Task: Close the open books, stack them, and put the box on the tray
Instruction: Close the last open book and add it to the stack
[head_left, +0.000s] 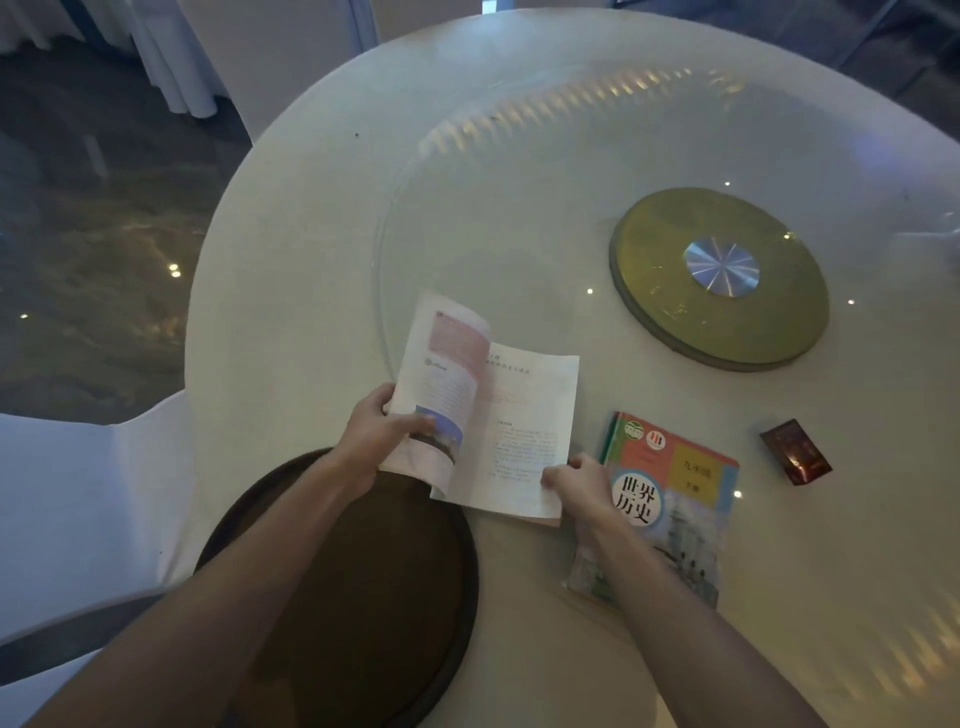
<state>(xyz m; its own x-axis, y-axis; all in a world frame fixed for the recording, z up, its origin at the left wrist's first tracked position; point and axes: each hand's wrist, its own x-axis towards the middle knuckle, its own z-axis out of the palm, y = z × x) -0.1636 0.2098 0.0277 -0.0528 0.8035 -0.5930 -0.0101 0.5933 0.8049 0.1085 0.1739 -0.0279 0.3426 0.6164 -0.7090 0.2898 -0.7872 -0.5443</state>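
An open book (519, 415) with white pages lies near the table's front, its left half lifted off the surface. My left hand (382, 434) grips that raised left half at its outer edge. My right hand (576, 480) presses on the lower right corner of the right-hand page. A closed book (675, 483) with a colourful cover lies just right of the open one, partly under my right forearm. A small dark red box (795, 451) rests on the table further right. The round dark brown tray (374, 597) sits at the near edge, below the open book and under my left forearm.
The round table (311, 234) has a white cloth and a glass turntable with a gold disc hub (719, 278) at its centre. A white-covered chair (67, 509) stands at the left. More draped furniture stands at the far left beyond a dark marble floor.
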